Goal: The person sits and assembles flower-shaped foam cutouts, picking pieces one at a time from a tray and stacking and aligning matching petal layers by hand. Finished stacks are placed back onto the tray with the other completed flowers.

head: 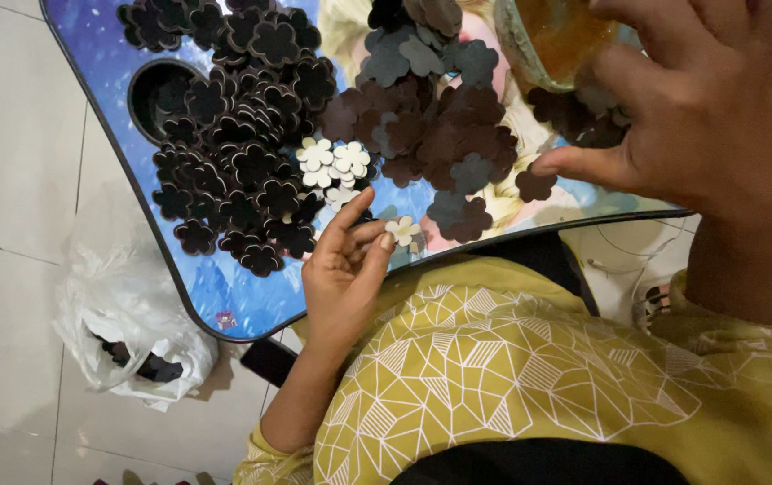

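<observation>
Left hand (343, 269) at 6 o'clock of the tray (224, 296), palm up, fingers loosely curled, pinching 1 cream flower (401, 230) between thumb and fingertips at the tray's near edge. Right hand (691, 108) at 3 o'clock, fingers spread wide and bent, hovering over dark flowers (467, 117); thumb tip just beside 1 dark piece (535, 184). Cannot tell whether anything sits in its grasp. Glass jar (547, 36) of amber liquid at 1 o'clock, partly behind those fingers.

Heap of dark-edged flowers (242, 135) across the tray's 9 to 11 o'clock area, spilling round a round cup hole (157, 90). Small cluster of cream flowers (332, 166) mid-tray, between the 2 dark heaps, just beyond the held piece. White plastic bag (125, 323) on the tiled floor (8, 180) at 8 o'clock, dark scraps inside. Yellow patterned sleeve (511, 377) along the bottom.
</observation>
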A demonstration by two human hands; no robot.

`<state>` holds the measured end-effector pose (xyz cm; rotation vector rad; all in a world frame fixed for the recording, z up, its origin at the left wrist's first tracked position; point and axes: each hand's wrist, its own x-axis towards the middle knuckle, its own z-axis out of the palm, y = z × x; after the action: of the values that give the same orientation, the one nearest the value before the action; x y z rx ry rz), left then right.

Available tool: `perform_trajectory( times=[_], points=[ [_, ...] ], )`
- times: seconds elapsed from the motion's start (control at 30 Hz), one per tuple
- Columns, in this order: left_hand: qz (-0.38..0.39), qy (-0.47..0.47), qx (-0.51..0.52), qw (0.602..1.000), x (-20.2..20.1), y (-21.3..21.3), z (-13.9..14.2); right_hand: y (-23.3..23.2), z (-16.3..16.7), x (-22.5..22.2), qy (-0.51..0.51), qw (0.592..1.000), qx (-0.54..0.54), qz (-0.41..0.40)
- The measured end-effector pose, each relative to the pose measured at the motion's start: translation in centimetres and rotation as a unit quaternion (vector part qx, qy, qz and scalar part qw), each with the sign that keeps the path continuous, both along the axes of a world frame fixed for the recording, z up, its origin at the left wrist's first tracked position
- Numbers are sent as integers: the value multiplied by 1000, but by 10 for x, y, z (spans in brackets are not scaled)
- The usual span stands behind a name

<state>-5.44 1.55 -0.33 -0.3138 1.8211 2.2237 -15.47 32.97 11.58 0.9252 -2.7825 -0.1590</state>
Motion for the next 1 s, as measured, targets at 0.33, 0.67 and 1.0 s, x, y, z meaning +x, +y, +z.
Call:
perform_trajectory(
  times=[0.33,0.67,1.0],
  points=[
    [18,-1,4,1000,8,2,7,-14,-3,29,2,999,-43,30],
    [-24,-15,29,999,20,-1,17,-89,-70,83,-37,958,-240,154],
    [-45,-14,31,998,29,-5,18,-98,-97,104,-13,962,-229,150]
  ],
)
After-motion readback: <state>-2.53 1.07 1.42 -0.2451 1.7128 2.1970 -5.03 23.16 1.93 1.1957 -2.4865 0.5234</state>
